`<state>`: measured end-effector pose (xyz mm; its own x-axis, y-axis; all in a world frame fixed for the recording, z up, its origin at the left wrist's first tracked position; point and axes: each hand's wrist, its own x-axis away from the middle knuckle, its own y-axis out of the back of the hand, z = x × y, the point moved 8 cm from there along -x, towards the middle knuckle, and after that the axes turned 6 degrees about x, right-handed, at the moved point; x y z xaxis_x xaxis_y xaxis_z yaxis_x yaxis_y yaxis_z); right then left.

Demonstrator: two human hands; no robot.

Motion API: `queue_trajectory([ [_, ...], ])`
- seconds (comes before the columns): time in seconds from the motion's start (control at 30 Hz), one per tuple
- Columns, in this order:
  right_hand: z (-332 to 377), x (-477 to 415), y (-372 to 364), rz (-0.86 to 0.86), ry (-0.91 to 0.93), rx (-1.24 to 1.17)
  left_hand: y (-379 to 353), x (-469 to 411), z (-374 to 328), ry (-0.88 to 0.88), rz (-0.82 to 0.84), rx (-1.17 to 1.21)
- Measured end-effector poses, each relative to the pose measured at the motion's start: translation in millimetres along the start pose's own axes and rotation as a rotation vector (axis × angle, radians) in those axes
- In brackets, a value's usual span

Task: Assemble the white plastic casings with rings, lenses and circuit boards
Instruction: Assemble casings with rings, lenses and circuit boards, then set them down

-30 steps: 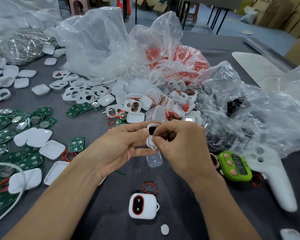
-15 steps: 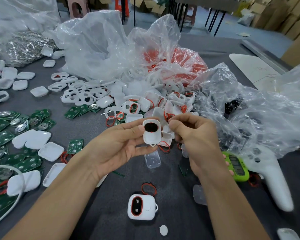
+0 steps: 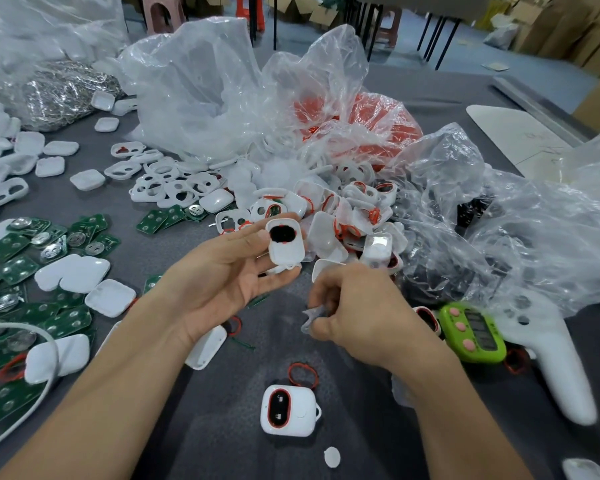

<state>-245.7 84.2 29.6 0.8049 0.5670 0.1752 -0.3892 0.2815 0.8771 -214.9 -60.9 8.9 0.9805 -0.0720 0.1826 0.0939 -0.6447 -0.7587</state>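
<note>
My left hand (image 3: 222, 271) holds a white casing (image 3: 285, 241) upright between thumb and fingertips; a red ring lines its dark oval opening. My right hand (image 3: 361, 317) is lower, over the table, with its fingers curled round a clear plastic lens (image 3: 314, 317). A finished casing (image 3: 288, 410) with a red ring lies near the front edge, a loose red ring (image 3: 302, 374) just behind it. Green circuit boards (image 3: 32, 244) are spread at the left. A heap of white casings with red rings (image 3: 347, 216) lies behind my hands.
Crumpled clear bags (image 3: 222, 91) stand behind the heap, one holding red rings (image 3: 368, 123). A green timer (image 3: 473, 332) and a white controller (image 3: 555, 358) lie at the right. White covers (image 3: 71, 271) lie at the left. A white cable (image 3: 32, 341) curves over the boards.
My hands came apart. The left hand kept the casing and lifted it slightly. The right hand dropped to the table and picked up the clear lens.
</note>
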Motion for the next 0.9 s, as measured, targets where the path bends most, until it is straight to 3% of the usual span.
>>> queue_trajectory([
  [0.1, -3, -1, 6, -0.032, 0.023, -0.110, 0, -1, 0, 0.000, -0.015, -0.007],
  [0.3, -9, -1, 18, -0.053, 0.051, -0.599, 3, -1, 3, 0.012, -0.014, -0.080],
  [0.5, -13, -2, 31, -0.236, 0.056, -0.863, 2, -2, 12, 0.060, -0.012, -0.192],
  [0.63, -15, -1, 35, -0.255, 0.048, -1.017, 2, -2, 15, 0.084, -0.014, -0.215],
  [0.73, -12, 0, 33, -0.234, 0.042, -1.022, 0, -1, 17, 0.091, -0.008, -0.233],
  [0.9, -9, 0, 27, -0.278, 0.013, -0.762, -4, 0, 21, 0.105, -0.006, -0.258],
])
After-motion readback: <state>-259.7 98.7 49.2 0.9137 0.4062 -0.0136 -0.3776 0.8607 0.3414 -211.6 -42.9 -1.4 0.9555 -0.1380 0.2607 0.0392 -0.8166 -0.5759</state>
